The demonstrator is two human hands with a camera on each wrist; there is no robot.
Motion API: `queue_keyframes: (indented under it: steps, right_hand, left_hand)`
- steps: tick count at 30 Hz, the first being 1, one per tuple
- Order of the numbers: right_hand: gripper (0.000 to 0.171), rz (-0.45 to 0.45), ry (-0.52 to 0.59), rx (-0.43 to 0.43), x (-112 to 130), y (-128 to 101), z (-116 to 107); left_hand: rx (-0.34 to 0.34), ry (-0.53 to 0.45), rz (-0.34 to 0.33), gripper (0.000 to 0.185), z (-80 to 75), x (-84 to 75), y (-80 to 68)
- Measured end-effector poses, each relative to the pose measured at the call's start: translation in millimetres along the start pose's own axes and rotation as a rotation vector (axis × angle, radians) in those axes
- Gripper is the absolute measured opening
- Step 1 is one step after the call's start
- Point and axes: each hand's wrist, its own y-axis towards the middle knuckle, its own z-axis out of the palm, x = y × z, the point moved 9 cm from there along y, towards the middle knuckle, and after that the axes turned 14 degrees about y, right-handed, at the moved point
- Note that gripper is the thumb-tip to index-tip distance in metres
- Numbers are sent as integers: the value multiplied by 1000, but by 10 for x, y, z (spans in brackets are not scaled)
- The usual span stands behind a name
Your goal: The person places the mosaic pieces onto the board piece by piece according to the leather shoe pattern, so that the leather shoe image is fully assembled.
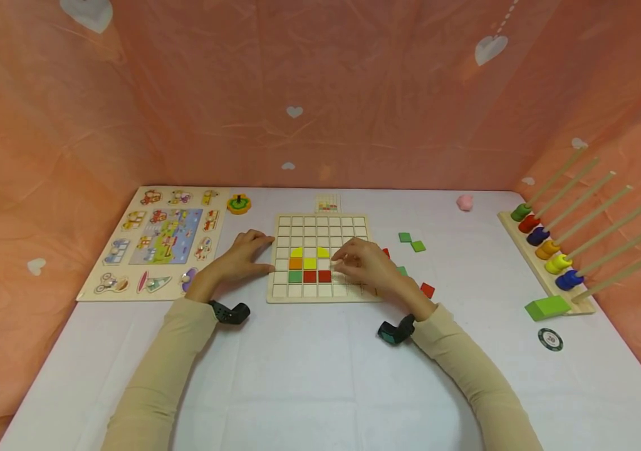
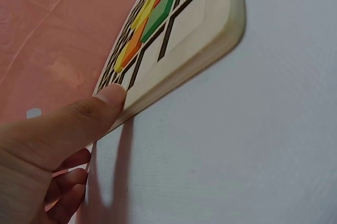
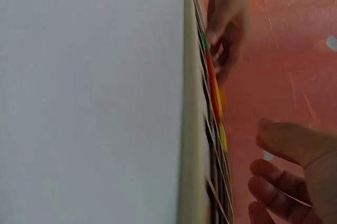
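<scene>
A wooden grid board [image 1: 281, 291] lies on the white table. Its lower row of tiles has a green tile [image 1: 294, 276] and two red tiles [image 1: 324, 276]; above them sit an orange tile [image 1: 296, 263] and a yellow square tile [image 1: 309, 263]. Two yellow pieces with curved edges [image 1: 323, 252] are higher up. My left hand [image 1: 238, 257] touches the board's left edge, the thumb [image 2: 108, 97] resting on its rim. Over the board's right half hovers my right hand [image 1: 368, 266], thumb apart from the loosely bent fingers, nothing visible between them.
Loose green tiles [image 1: 418, 246] and red tiles [image 1: 427, 290] lie right of the board. A small pattern card [image 1: 328, 203] is behind it. At left is a picture puzzle [image 1: 123, 216]; at right, a peg stand with rings [image 1: 546, 266], a green block [image 1: 547, 307] and a chip [image 1: 550, 339].
</scene>
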Motion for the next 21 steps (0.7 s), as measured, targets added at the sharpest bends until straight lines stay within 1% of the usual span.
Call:
queue_keyframes:
  steps: [2, 7, 12, 16, 18, 21]
  right_hand:
    - [19, -6, 0, -37, -28, -19, -130]
    - [19, -7, -57, -150, -162, -135, -486]
    - [19, 48, -93, -292, -316, -320, -853]
    - [22, 123, -126, -374, -446, -456, -1072]
    - [26, 174, -138, -396, -536, -504, -1144]
    - [38, 276, -135, -412, -694, -563, -1212]
  left_hand:
    - [1, 5, 1, 70, -2, -2, 3]
    - [3, 16, 0, 70, 3, 6, 6]
    - [-1, 20, 4, 69, -9, -2, -4]
    - [-5, 23, 7, 68, -30, -23, -11]
    - [-5, 22, 6, 68, -33, -25, -13]
    - [-2, 18, 5, 69, -28, -19, -12]
